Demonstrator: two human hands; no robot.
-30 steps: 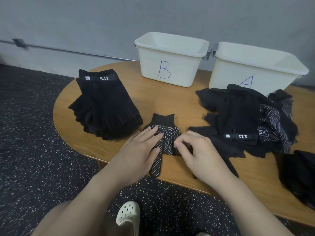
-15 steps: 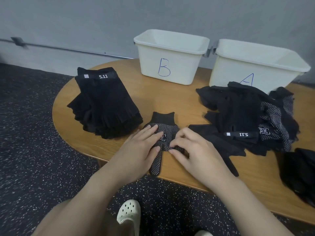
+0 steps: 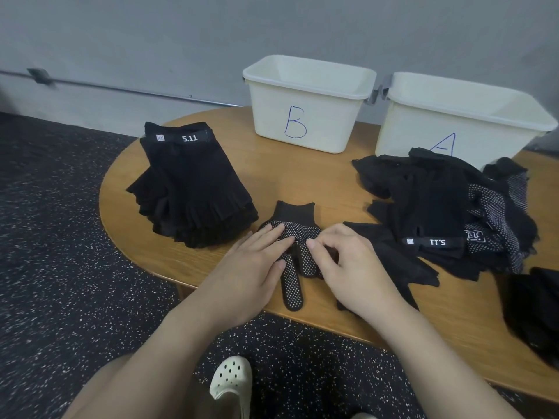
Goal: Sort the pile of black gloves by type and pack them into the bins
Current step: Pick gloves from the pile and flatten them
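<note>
A black dotted glove [image 3: 298, 234] lies flat near the table's front edge, cuff pointing away from me. My left hand [image 3: 257, 261] rests on its left side with fingers straight. My right hand [image 3: 341, 261] lies on its right side, fingers curled at the glove's fingers; whether it pinches them I cannot tell. A neat stack of black fingerless 5.11 gloves [image 3: 190, 189] sits at the left. An unsorted pile of black gloves [image 3: 447, 210] lies at the right. Bin B [image 3: 308, 101] and bin A [image 3: 465, 119] stand at the back.
The wooden table [image 3: 308, 182] has a rounded left end. More black gloves [image 3: 535, 313] lie at the far right near the front edge. A white clog [image 3: 233, 379] shows on the speckled floor below. A grey wall stands behind the bins.
Both hands have shifted slightly on the dotted glove; the right hand moved left onto its fingers. The glove stays in place.
</note>
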